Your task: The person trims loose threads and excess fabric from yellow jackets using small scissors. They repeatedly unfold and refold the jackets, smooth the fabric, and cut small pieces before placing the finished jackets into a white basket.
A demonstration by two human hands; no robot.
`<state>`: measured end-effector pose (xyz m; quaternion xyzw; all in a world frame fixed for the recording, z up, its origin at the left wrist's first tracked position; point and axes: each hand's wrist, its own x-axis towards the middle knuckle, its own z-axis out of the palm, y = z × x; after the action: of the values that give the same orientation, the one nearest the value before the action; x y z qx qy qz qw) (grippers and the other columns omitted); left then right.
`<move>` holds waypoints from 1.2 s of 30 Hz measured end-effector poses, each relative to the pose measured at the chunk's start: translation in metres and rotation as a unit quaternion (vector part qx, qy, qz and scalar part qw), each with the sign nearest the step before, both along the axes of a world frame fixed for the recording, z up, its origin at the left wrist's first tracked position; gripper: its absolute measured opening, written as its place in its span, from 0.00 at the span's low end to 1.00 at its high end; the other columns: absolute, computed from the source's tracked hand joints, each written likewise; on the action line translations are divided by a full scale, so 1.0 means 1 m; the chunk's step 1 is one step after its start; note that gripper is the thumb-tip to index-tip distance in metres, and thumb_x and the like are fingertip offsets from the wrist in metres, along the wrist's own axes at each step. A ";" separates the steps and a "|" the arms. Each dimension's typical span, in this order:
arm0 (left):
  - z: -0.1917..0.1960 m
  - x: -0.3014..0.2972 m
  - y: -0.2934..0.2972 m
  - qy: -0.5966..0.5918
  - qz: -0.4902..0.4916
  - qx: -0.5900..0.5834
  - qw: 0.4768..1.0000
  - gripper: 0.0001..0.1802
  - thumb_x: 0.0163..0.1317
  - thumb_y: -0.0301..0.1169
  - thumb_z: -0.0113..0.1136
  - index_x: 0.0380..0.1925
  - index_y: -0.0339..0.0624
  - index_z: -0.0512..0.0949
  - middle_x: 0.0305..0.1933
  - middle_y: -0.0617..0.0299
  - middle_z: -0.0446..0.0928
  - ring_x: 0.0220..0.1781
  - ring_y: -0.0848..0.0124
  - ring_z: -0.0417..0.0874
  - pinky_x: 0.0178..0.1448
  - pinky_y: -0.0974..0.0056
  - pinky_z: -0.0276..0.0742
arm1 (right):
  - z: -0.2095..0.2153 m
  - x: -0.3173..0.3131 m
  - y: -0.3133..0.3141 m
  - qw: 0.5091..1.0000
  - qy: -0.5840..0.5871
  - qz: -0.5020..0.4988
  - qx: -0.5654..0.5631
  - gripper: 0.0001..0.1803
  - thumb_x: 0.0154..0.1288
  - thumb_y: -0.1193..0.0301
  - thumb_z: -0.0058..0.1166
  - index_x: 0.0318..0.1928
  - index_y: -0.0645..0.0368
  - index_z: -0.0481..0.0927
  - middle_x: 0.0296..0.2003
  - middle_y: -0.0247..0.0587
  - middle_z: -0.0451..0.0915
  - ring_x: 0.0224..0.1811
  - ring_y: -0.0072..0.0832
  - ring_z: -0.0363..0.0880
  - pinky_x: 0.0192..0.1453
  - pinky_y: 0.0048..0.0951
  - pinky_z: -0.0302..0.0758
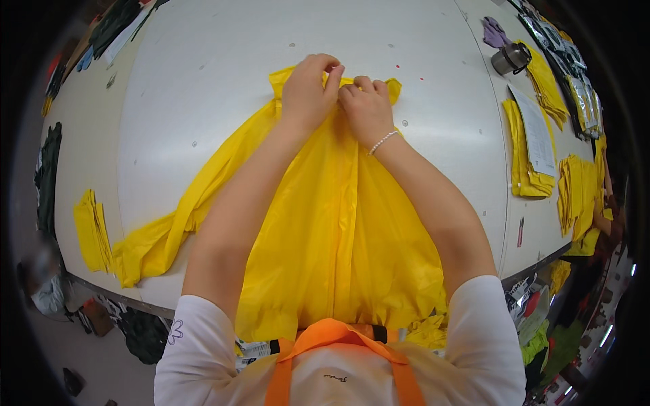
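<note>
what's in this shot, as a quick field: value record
left hand: left hand pinching the top edge of the raincoat
right hand: right hand, fingers curled on the same edge, beside the left; bracelet on the wrist
raincoat: yellow, thin plastic, spread flat on the table, one sleeve trailing toward the left edge
left of table: small yellow stack
right of table: more yellow stacks, a paper sheet, a metal cup
wearer: white sleeves, orange straps
</note>
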<state>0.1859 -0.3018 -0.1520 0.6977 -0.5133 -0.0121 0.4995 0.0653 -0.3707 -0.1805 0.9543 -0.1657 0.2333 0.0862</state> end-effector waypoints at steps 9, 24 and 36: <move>-0.021 -0.007 -0.009 0.140 -0.122 0.398 0.898 0.31 0.57 0.57 0.51 0.34 0.34 0.79 0.32 0.55 0.79 0.34 0.66 0.79 0.41 0.64 0.73 | 0.006 -0.119 -0.003 0.925 -0.214 -0.110 0.295 0.12 0.52 0.77 0.57 0.40 0.57 0.77 0.44 0.37 0.77 0.50 0.35 0.71 0.55 0.34 0.67; -0.019 0.012 -0.009 0.242 -0.200 0.353 0.881 0.22 0.46 0.25 0.57 0.46 0.35 0.75 0.42 0.60 0.77 0.47 0.71 0.76 0.52 0.68 0.71 | -0.086 -0.517 -0.058 0.801 0.035 -0.577 0.155 0.19 0.64 0.66 0.47 0.50 0.66 0.73 0.49 0.55 0.71 0.52 0.47 0.68 0.58 0.38 0.64; -0.010 -0.013 -0.011 0.046 -0.019 0.404 0.914 0.17 0.44 0.38 0.67 0.30 0.37 0.82 0.34 0.54 0.80 0.37 0.61 0.81 0.43 0.62 0.75 | -0.089 -0.502 -0.024 0.801 -0.033 -0.587 0.117 0.24 0.61 0.63 0.51 0.53 0.68 0.70 0.53 0.56 0.67 0.57 0.48 0.63 0.61 0.41 0.61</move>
<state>0.1729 -0.3124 -0.1620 0.8286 -0.4547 -0.2598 0.1980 -0.4363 -0.3949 -0.2700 0.6692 -0.7227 0.1487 0.0883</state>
